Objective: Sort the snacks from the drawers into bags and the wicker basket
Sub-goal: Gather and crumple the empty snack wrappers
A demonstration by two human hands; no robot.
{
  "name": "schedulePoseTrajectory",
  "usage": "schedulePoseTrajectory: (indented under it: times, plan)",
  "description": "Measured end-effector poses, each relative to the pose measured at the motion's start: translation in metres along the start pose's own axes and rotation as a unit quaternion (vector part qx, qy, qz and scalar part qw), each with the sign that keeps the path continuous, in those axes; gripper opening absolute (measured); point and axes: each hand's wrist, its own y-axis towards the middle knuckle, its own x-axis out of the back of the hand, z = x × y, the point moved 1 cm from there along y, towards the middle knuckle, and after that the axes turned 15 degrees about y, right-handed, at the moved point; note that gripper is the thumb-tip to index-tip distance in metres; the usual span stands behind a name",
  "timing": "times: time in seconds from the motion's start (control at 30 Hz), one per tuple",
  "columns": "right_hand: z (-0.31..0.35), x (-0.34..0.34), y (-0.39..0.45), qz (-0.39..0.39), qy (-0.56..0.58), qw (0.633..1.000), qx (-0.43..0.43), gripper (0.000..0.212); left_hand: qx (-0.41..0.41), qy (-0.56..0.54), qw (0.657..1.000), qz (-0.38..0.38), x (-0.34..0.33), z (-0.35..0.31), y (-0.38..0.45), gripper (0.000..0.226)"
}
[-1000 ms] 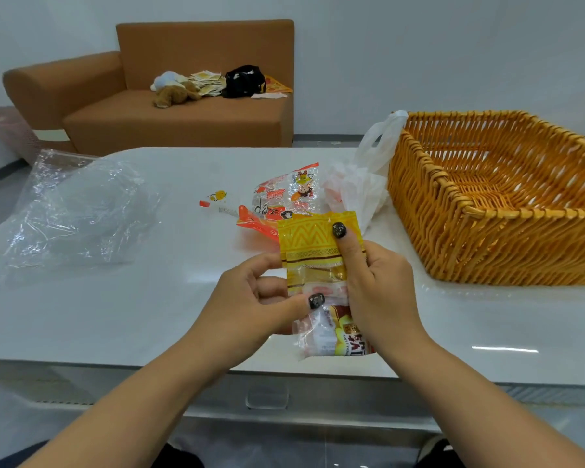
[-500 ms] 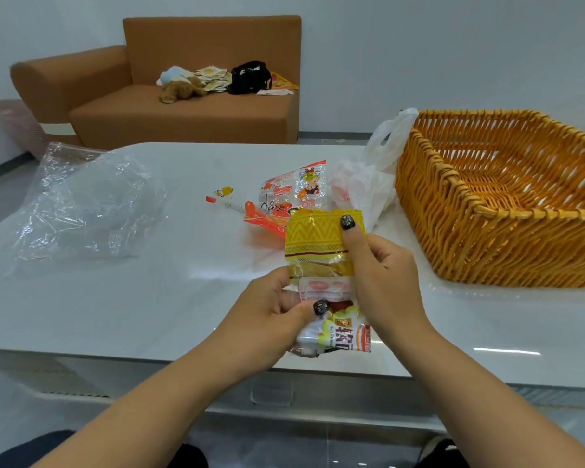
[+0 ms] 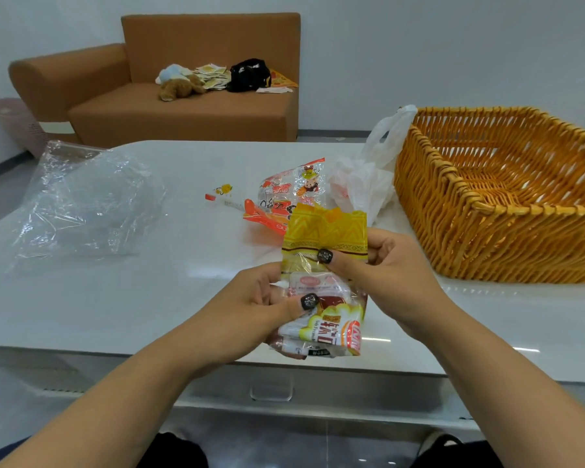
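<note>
Your left hand (image 3: 250, 305) grips the lower part of a small stack of snack packets (image 3: 321, 319), thumb curled over the front and fingers folded behind. Your right hand (image 3: 385, 275) pinches the yellow-topped packet (image 3: 325, 231) at the top of that stack, thumb pressed on its clear window and fingers curled behind its right edge. The stack is held above the near edge of the white table (image 3: 149, 298), at about 6 o'clock on the tabletop. Beyond it, toward 12 o'clock, an orange cartoon-printed snack bag (image 3: 284, 194) lies on the table, with a white plastic bag (image 3: 368, 177) just beside it at 1 o'clock, touching the wicker basket (image 3: 487, 211) at 2 o'clock. A crumpled clear plastic bag (image 3: 81, 204) sits at 10 o'clock, well apart from the others.
</note>
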Motion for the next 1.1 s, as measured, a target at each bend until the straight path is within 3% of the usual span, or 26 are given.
schedulePoseTrajectory:
  times: [0.2, 0.53, 0.57, 0.67, 0.77, 0.93, 1.03, 1.1]
  plan:
    - [0.004, 0.0, -0.005, 0.05, 0.032, 0.995, -0.077, 0.033, 0.003, -0.03, 1.0, 0.004, 0.01, -0.003, -0.001, 0.039]
    - [0.009, 0.006, -0.011, 0.087, 0.007, 0.99, 0.111, 0.021, 0.044, -0.089, 0.995, 0.017, 0.006, -0.003, 0.002, 0.023]
    - [0.009, 0.007, -0.011, 0.087, -0.006, 0.987, 0.137, 0.022, 0.052, -0.111, 0.992, 0.012, 0.006, -0.004, 0.003, 0.02]
    - [0.007, 0.01, -0.011, 0.088, -0.104, 0.967, 0.217, 0.02, 0.087, -0.169, 0.982, 0.011, 0.007, -0.007, 0.005, 0.04]
    - [0.0, 0.012, -0.012, 0.094, -0.261, 0.914, 0.297, 0.022, 0.112, -0.159, 0.98, 0.035, 0.009, -0.002, 0.007, 0.067]
    - [-0.012, 0.008, -0.012, 0.106, -0.411, 0.834, 0.353, 0.026, 0.102, -0.127, 0.987, 0.007, 0.006, 0.005, 0.009, 0.049]
    - [-0.01, 0.004, -0.013, 0.086, -0.415, 0.832, 0.359, 0.025, 0.09, -0.13, 0.987, -0.029, 0.009, 0.005, 0.009, 0.046]
    - [-0.007, 0.0, -0.014, 0.058, -0.373, 0.868, 0.323, 0.034, 0.071, -0.14, 0.987, -0.037, 0.011, 0.004, 0.009, 0.048]
